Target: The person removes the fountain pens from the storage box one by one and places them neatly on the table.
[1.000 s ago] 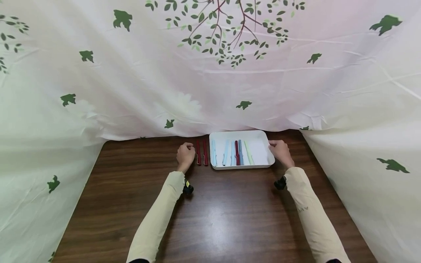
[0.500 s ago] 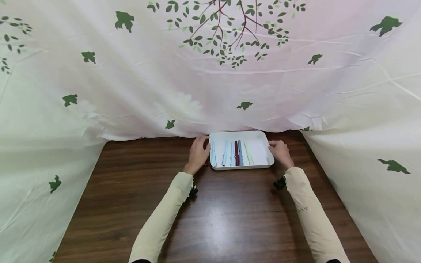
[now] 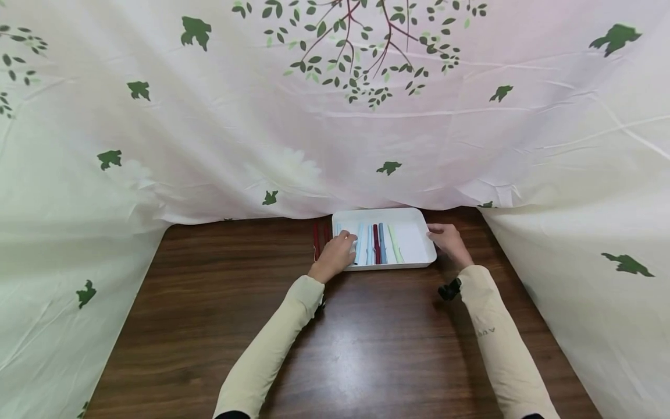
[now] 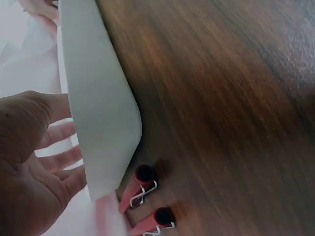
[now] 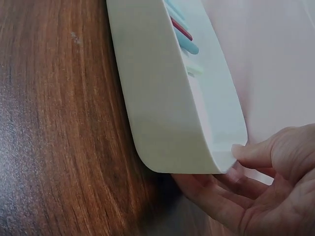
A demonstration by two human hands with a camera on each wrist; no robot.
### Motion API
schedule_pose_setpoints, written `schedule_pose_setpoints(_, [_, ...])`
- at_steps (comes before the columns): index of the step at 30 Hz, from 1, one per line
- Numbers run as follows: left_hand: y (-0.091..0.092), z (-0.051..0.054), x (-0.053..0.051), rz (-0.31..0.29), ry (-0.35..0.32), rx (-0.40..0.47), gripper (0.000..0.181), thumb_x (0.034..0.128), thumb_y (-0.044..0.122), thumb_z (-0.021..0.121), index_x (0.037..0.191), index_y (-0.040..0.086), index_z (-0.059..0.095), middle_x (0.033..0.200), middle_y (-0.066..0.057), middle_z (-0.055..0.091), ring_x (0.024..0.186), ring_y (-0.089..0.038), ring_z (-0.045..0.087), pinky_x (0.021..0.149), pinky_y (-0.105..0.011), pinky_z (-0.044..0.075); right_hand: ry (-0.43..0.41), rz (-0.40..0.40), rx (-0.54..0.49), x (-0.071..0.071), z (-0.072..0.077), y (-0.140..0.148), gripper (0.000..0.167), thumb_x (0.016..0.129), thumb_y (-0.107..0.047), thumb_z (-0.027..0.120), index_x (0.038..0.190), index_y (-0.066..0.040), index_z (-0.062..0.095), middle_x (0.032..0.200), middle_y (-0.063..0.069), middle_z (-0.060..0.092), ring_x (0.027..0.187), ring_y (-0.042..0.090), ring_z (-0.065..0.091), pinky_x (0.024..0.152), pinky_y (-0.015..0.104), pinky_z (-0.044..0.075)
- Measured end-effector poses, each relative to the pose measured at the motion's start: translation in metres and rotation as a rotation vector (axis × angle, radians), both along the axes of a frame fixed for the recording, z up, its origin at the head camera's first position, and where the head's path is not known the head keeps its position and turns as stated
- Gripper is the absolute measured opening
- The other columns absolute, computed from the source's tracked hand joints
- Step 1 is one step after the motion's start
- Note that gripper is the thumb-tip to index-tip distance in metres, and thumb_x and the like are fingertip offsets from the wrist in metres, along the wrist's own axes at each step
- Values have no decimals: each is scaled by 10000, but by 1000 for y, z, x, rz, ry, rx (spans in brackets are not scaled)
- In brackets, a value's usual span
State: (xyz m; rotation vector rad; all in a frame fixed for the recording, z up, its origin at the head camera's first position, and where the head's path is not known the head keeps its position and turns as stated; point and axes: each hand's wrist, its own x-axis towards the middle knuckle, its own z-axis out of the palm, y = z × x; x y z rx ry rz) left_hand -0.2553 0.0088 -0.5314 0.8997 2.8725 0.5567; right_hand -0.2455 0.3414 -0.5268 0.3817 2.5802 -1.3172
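Observation:
A white tray (image 3: pixel 416 238) stands at the back of the table with several pens inside: light-blue pens (image 3: pixel 370 244), a dark red pen (image 3: pixel 376 244), a grey-blue pen (image 3: pixel 383 243) and a pale green pen (image 3: pixel 395 243). My left hand (image 3: pixel 333 256) reaches over the tray's near left wall, covering part of the leftmost light-blue pens. In the left wrist view its fingers (image 4: pixel 61 160) extend behind the wall, and no pen shows in them. My right hand (image 5: pixel 275 182) grips the tray's right end, thumb at the rim and fingers outside and below.
Two red pens with wire clips lie on the wooden table just left of the tray; one clipped red pen (image 4: pixel 138 187) shows beside its corner. A patterned cloth (image 3: pixel 293 128) hangs right behind the tray and along both sides. The brown tabletop (image 3: pixel 340 349) stretches toward the front.
My left hand has moved right, from beside the red pens past the tray's left edge to over its left part. The right hand stays at the tray's right end.

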Motion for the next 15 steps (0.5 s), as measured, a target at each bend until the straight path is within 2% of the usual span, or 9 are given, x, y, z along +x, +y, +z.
schedule_pose_setpoints(3, [4,-1,1,16,45,-60,308,1021,102,644,1305,-16,662,1285,-203,632,1017,-290,691,806,-362,625,-19,1,-4,-1,-1,0,495,1106,-174,494,1554,31,449,1554,312,460,1210,392,589,778,432,612])
schedule_pose_setpoints(7, [6,-5,2,44,109,-110,179,1020,59,631,1157,-36,696,1204,-221,622,973,-322,674,687,-346,619,-34,5,-11,-2,-1,0,503,1108,-181,490,1561,31,436,1572,310,438,1241,410,573,799,453,611])
schedule_pose_setpoints(11, [7,-13,3,78,174,-131,110,993,28,660,1077,-35,690,1165,-233,594,993,-335,648,645,-335,615,-62,18,-34,-3,1,3,523,1113,-204,491,1578,22,411,1577,314,428,1224,393,575,808,431,603])
schedule_pose_setpoints(15, [11,-16,4,94,179,-148,133,985,6,668,1111,-37,674,1198,-237,567,1040,-334,636,678,-328,623,-100,18,-105,-6,3,10,550,1108,-202,508,1594,22,376,1525,328,474,1070,316,643,804,391,591])
